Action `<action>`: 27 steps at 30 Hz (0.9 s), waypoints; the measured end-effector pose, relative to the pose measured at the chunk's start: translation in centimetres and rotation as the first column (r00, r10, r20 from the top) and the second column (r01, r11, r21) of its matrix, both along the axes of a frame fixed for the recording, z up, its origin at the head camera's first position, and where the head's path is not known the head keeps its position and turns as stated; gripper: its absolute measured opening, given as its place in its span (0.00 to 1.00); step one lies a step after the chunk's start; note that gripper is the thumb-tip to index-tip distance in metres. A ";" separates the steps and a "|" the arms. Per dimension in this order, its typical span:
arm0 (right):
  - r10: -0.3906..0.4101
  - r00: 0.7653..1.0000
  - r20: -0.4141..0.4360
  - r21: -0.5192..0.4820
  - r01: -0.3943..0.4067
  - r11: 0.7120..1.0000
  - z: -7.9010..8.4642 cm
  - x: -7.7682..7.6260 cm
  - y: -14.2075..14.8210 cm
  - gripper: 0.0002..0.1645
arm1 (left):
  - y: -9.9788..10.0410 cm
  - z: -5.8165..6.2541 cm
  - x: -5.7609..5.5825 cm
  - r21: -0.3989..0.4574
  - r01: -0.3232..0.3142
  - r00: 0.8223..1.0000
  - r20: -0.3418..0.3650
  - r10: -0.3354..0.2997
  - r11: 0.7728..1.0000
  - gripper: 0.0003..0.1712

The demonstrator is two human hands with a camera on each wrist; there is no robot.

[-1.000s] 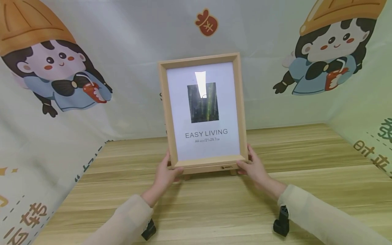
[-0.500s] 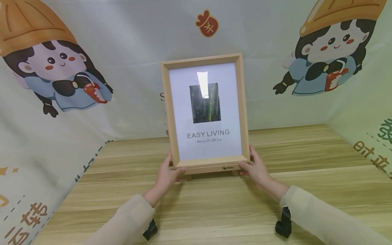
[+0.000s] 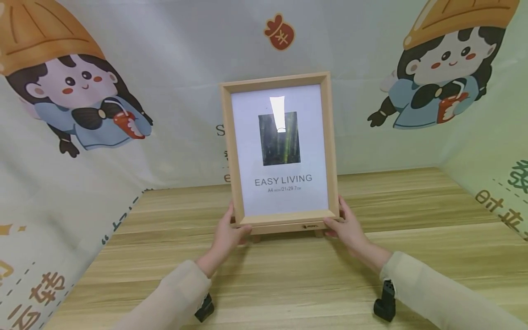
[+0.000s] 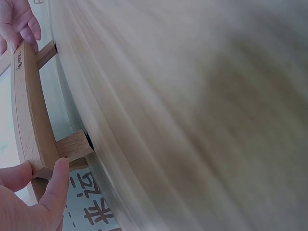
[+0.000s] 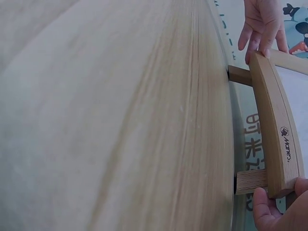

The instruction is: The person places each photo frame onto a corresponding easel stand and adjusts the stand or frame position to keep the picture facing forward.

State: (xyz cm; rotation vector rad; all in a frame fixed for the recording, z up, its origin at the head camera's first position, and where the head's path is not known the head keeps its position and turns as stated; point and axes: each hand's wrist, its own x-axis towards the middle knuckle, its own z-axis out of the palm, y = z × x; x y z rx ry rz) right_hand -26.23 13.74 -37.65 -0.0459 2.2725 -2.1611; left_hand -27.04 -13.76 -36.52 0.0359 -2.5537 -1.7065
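A light wooden picture frame [image 3: 282, 199], with a dark green picture and the words "EASY LIVING", stands leaning slightly back on a small wooden easel [image 3: 284, 227]. My left hand [image 3: 226, 233] grips the left end of the easel's front ledge, thumb in front and fingers beneath and behind. At the opposite end, my right hand [image 3: 347, 230] holds the ledge in the same way. In the left wrist view, thumb and forefinger pinch the ledge [image 4: 36, 115] beside a short leg [image 4: 74, 145]. Both legs reach down to the tabletop in the right wrist view, and a small logo marks the ledge [image 5: 274, 125].
The wood-grain table [image 3: 297, 284] reaches back to a pale backdrop [image 3: 181, 114] printed with cartoon figures and lettering. Black wrist devices hang under the left sleeve [image 3: 177, 288] and the right sleeve [image 3: 429, 279]. A bright light reflects in the frame's front.
The frame, the easel and both hands have shifted a little to the right across the table. The grip of each hand looks unchanged.
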 end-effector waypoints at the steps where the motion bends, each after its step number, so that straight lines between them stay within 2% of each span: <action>1: -0.001 1.000 -0.001 0.002 0.001 1.000 0.0 0.0 0.0 0.46 | 0.0 0.0 0.0 -0.003 0.000 1.000 0.001 0.000 1.000 0.52; 27: 0.015 1.000 -0.010 0.015 -0.015 1.000 -0.2 -0.1 0.6 0.46 | 0.4 -0.3 -0.1 0.004 0.006 1.000 -0.019 -0.006 1.000 0.52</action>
